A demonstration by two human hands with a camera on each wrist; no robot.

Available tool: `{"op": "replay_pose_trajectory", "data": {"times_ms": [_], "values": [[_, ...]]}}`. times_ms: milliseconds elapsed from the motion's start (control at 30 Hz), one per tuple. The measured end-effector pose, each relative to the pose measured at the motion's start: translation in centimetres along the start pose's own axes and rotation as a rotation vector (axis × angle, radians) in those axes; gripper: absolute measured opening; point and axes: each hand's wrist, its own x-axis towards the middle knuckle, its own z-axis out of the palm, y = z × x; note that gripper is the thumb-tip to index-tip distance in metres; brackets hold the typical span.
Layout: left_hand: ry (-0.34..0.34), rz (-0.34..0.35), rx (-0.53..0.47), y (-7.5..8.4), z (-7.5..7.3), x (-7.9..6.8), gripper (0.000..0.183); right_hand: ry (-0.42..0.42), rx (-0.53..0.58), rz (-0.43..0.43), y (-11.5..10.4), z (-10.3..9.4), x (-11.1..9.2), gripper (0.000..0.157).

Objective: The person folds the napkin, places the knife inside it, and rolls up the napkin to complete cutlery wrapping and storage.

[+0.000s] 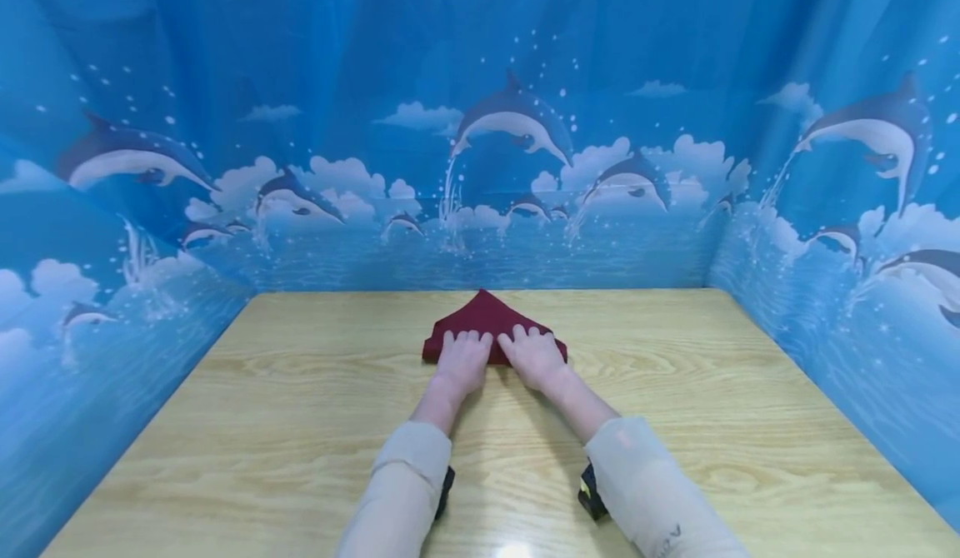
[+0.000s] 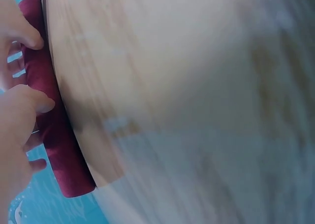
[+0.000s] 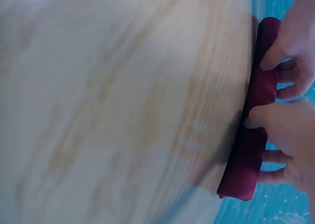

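A maroon cloth (image 1: pixel 486 312) lies near the far edge of the table, its near part rolled into a thick tube and its far part a flat triangle pointing away. My left hand (image 1: pixel 463 361) grips the roll left of its middle; my right hand (image 1: pixel 534 358) grips it just to the right. Both wrist views show the rolled cloth (image 2: pixel 64 150) from the near side, with the thumbs pressed on it. The other fingers reach over its top, partly hidden behind the roll (image 3: pixel 241 170).
The light wood-grain table (image 1: pixel 300 425) spreads out on both sides of the forearms. A blue curtain (image 1: pixel 360 233) printed with dolphins and clouds encloses its back and sides. Dark wrist straps (image 1: pixel 592 493) show under the pale sleeves.
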Motion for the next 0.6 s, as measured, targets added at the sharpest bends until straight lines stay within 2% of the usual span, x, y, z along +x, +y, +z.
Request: {"op": "replay_pose_trajectory", "data": {"times_ms": [333, 600], "values": [[-0.029, 0.004, 0.007, -0.2, 0.0, -0.2, 0.039, 0.058, -0.036, -0.090, 0.8, 0.5, 0.0, 0.022], [-0.017, 0.014, 0.034, -0.3, -0.2, -0.2, 0.046, -0.033, -0.001, -0.178, 1.8, -0.1, 0.4, 0.044]]}}
